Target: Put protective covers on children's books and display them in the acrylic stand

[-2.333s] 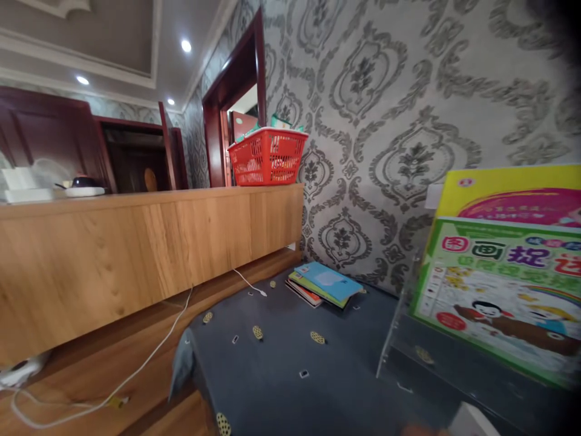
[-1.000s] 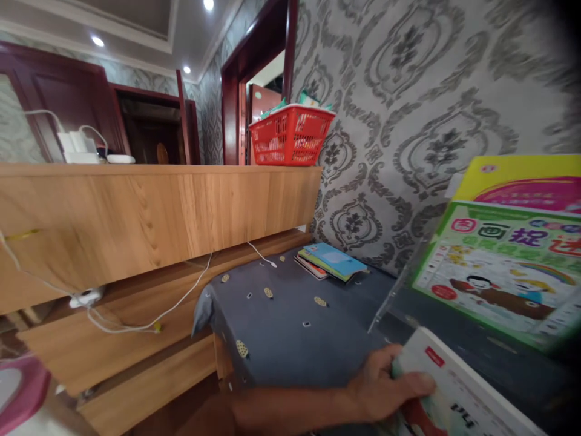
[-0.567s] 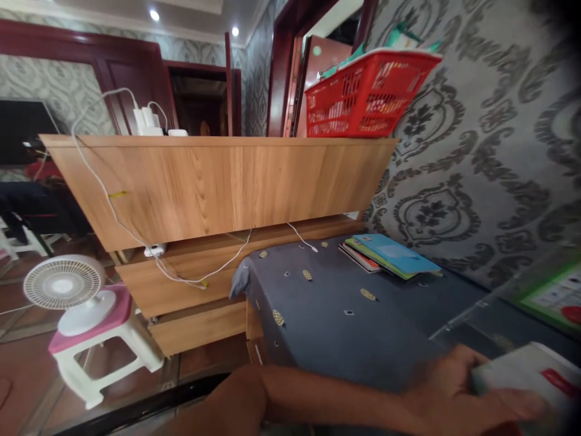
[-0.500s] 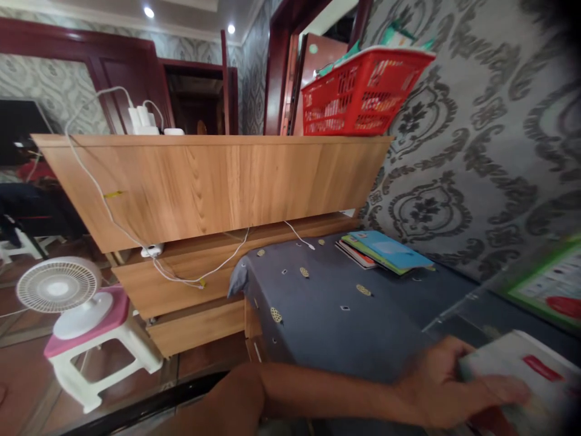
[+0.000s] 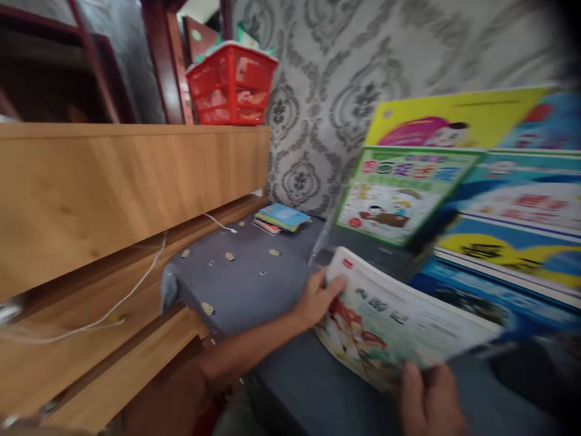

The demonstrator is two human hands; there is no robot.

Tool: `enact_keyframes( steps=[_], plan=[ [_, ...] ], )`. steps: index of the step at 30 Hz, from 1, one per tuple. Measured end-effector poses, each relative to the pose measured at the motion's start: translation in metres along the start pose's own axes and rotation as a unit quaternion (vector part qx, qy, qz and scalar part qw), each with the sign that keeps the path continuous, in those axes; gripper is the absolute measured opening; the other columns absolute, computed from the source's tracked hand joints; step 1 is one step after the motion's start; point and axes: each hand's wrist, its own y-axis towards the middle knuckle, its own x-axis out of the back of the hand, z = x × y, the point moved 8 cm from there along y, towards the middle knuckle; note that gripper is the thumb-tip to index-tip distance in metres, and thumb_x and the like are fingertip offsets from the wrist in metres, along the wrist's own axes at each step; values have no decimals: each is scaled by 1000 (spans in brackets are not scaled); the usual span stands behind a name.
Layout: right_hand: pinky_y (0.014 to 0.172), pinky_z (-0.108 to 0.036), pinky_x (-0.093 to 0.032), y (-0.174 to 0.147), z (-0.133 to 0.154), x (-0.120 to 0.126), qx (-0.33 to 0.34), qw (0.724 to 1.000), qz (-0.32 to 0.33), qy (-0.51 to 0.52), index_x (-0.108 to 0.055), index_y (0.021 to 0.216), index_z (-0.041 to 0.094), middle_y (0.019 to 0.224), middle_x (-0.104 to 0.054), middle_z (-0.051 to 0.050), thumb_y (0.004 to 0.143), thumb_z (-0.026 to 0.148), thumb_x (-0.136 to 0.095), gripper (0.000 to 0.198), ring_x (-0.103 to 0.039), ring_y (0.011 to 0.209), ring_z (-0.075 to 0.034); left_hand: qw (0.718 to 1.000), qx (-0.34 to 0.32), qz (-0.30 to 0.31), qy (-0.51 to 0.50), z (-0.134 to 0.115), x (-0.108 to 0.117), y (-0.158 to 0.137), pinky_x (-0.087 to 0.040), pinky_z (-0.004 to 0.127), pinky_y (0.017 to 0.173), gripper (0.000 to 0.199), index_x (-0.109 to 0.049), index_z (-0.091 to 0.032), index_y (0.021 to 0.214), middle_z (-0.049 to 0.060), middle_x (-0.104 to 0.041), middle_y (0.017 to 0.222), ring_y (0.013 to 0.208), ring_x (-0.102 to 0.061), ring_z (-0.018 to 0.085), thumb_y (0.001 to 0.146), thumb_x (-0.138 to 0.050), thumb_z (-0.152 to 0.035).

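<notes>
A thin picture book (image 5: 390, 321) with a pale cover, dark lettering and a reddish drawing is held tilted over the bed. My left hand (image 5: 318, 297) grips its left edge, thumb on the cover and fingers behind. At the lower edge, my right hand (image 5: 429, 396) has its fingers on the cover; its thumb is hidden behind the book. Just beyond stands a clear rack (image 5: 320, 242) with several colourful books in it, among them a green-bordered book (image 5: 403, 194) and a yellow book (image 5: 454, 118).
A small stack of books (image 5: 282, 216) lies on the dark grey bed cover (image 5: 254, 284) near the wall. The wooden headboard (image 5: 136, 194) runs along the left, with a white cable (image 5: 136, 293) hanging from it. On its top sits a red basket (image 5: 231, 85).
The view has swung to the right, bringing the book rack into sight. The picture book now shows its cover, and my right hand has come into view on it.
</notes>
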Motion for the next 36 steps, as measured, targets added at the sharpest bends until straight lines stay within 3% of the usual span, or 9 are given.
enact_keyframes(
  steps=[3, 6, 10, 14, 17, 24, 36],
  plan=[
    [62, -40, -56, 2, 11, -1, -2, 998, 52, 43, -59, 110, 22, 93, -71, -11, 91, 62, -45, 46, -66, 69, -27, 1000, 2, 12, 12, -5, 0, 0, -51, 35, 95, 63, -69, -17, 109, 8, -75, 105, 99, -66, 23, 74, -72, -69],
    [59, -35, -56, 7, 24, 9, 0, 996, 54, 71, -62, 112, 20, 93, -73, -10, 93, 58, -45, 46, -63, 63, -23, 998, 11, 64, 21, -11, -1, -1, -49, 36, 101, 55, -66, -18, 117, 9, -73, 116, 109, -65, 24, 82, -68, -60],
    [55, -30, -55, 16, 40, 22, 20, 994, 44, 103, -58, 125, 20, 106, -73, -11, 96, 54, -47, 46, -64, 67, -20, 977, 4, 129, 172, -26, 2, -4, -44, 36, 107, 44, -62, -19, 122, 10, -69, 126, 118, -61, 24, 95, -53, -53],
    [57, -28, -55, 27, 56, 31, 59, 992, 34, 107, -56, 127, 21, 112, -72, -12, 98, 50, -46, 42, -65, 71, -19, 926, -16, 145, 349, -47, 9, -4, -47, 35, 96, 40, -64, -19, 103, 8, -72, 105, 102, -64, 23, 99, -38, -49],
    [59, -29, -56, 32, 64, 33, 77, 992, 33, 96, -58, 120, 22, 105, -73, -10, 100, 48, -45, 36, -64, 68, -20, 899, -16, 156, 408, -57, 13, -4, -49, 32, 81, 39, -60, -20, 89, 5, -68, 86, 83, -62, 20, 100, -34, -48],
    [61, -30, -56, 37, 75, 29, 94, 992, 48, 67, -57, 114, 22, 97, -73, -9, 101, 45, -42, 30, -67, 73, -21, 910, 2, 160, 383, -57, 21, 1, -53, 31, 74, 37, -56, -21, 87, 5, -66, 84, 81, -63, 21, 95, -36, -51],
    [54, -30, -53, 52, 78, 18, 85, 993, 51, 60, -55, 111, 22, 80, -68, -5, 100, 47, -41, 32, -64, 63, -21, 893, -3, 186, 409, -56, 25, 14, -55, 31, 72, 36, -60, -22, 92, 6, -71, 87, 87, -66, 24, 93, -40, -53]
  ],
)
